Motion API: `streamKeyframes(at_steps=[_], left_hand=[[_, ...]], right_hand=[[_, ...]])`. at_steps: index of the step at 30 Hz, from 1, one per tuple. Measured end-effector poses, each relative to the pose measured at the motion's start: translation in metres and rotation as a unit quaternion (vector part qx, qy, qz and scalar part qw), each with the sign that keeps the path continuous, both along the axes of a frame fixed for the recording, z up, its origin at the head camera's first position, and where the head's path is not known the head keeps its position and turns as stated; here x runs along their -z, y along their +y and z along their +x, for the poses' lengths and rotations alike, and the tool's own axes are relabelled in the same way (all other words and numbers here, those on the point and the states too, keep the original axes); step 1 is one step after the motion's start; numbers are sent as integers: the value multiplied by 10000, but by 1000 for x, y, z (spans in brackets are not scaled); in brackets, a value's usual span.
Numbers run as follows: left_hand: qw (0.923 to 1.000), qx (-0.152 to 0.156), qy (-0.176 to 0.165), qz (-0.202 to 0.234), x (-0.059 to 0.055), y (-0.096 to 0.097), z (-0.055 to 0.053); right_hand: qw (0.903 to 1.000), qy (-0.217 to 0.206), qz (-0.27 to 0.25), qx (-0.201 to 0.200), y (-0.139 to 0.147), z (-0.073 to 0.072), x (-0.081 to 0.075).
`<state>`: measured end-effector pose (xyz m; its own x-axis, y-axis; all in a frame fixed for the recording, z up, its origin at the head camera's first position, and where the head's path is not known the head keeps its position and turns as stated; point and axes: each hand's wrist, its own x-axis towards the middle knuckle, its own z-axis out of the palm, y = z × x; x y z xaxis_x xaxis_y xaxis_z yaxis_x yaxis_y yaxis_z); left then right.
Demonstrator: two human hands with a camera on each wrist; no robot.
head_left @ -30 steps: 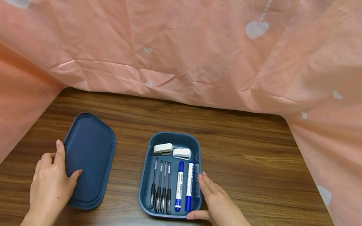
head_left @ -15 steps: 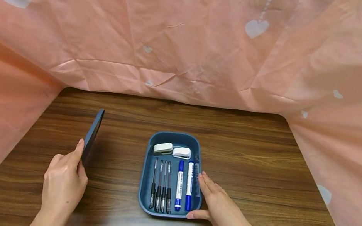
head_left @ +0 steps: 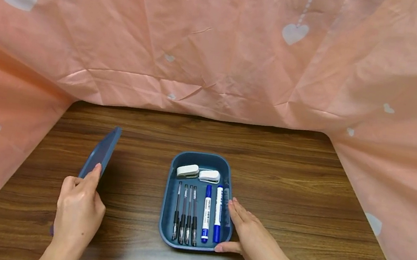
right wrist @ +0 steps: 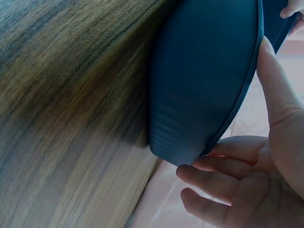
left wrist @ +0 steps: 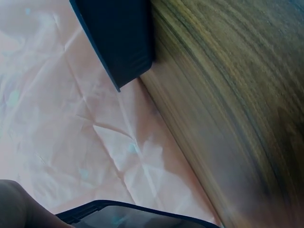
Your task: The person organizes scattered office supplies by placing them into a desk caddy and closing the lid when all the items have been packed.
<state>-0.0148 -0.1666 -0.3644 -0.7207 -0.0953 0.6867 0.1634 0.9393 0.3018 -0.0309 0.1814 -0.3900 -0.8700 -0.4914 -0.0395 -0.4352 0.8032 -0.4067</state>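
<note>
In the head view, my left hand (head_left: 79, 209) grips a blue box lid (head_left: 99, 154) by its right edge. The lid stands tilted up at the left, partly hidden behind that hand; its rim also crosses the bottom of the left wrist view. A matching blue open box (head_left: 204, 155) sits flat at the middle of the table. My right hand (head_left: 253, 238) touches its near right corner, fingers straight along the side and thumb at the rim. Inside lie several black gel pens (head_left: 189, 217), a capped blue-and-white marker (head_left: 207, 213), a second marker (head_left: 218, 212) and two small white staplers (head_left: 188, 171).
The brown wood-grain table (head_left: 287, 169) extends around the box on all sides. A pink curtain (head_left: 221, 46) with pale hearts encloses it at the back, left and right.
My left hand has raised the lid from lying nearly flat, through edge-on, to a tilt showing its other face. The hand has shifted right. Right hand and box have stayed still.
</note>
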Motion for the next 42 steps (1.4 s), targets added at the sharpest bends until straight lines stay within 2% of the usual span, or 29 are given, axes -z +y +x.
streamKeyframes(at_steps=[6, 13, 17, 28, 36, 42], left_hand=[[9997, -5, -201, -107, 2, 4, 1], [9996, 90, -120, -224, 2, 8, 1], [9994, 124, -203, -267, 2, 12, 1], [9932, 306, -387, -1058, 2, 28, -1], [9896, 431, -308, -1337, 7, 37, -2], [9863, 547, -320, -1524, 8, 47, -3]], right_hand=[[10000, 20, -1, -10, 0, 0, -1], [10000, 23, 5, -23, 0, 0, -3], [10000, 13, 14, -41, 1, 0, -2], [10000, -4, 41, -75, 1, -1, -2], [9998, 76, 116, -109, 1, -1, -4], [9996, -48, 294, 20, 1, 0, -5]])
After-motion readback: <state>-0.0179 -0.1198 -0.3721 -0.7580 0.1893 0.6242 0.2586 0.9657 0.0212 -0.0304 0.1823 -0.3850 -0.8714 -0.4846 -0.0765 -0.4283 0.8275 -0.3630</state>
